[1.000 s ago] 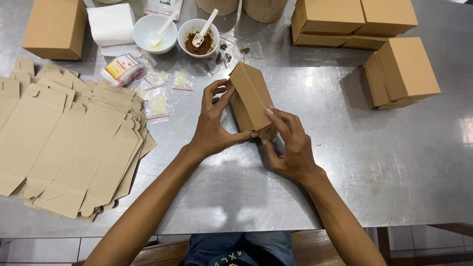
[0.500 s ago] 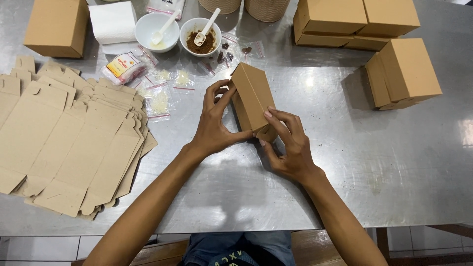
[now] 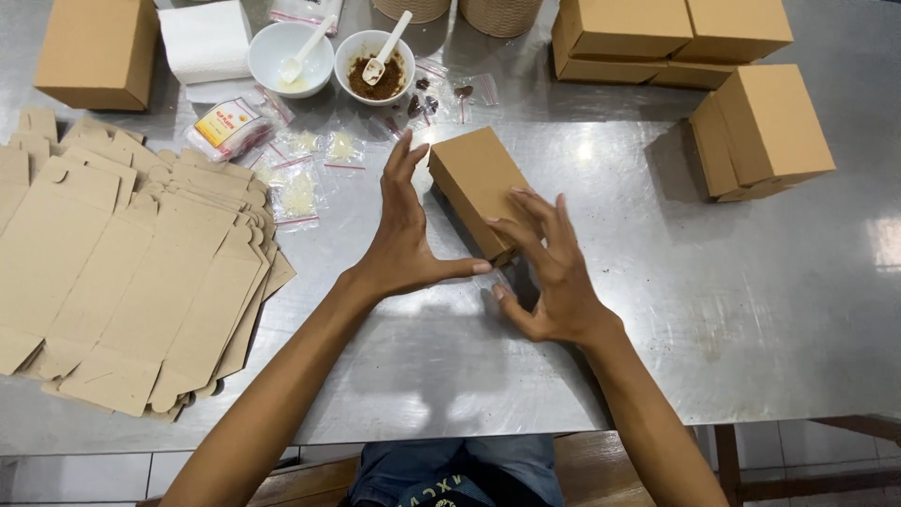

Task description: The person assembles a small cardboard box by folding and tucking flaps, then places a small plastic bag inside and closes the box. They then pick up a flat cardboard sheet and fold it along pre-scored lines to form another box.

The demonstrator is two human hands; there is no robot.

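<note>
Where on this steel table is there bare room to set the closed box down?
Bare steel lies right of the right hand, below the stacked boxes, and along the near edge of the table in front of both hands. Crowded: the flat carton blanks at left, and the bowls and sachets behind the left hand beside the small box.

Brushed stainless-steel table filling the view, scuffed surface, bright overhead light glare at centre and right edge, pale tiled floor below the front edge, brown table leg lower right.
</note>
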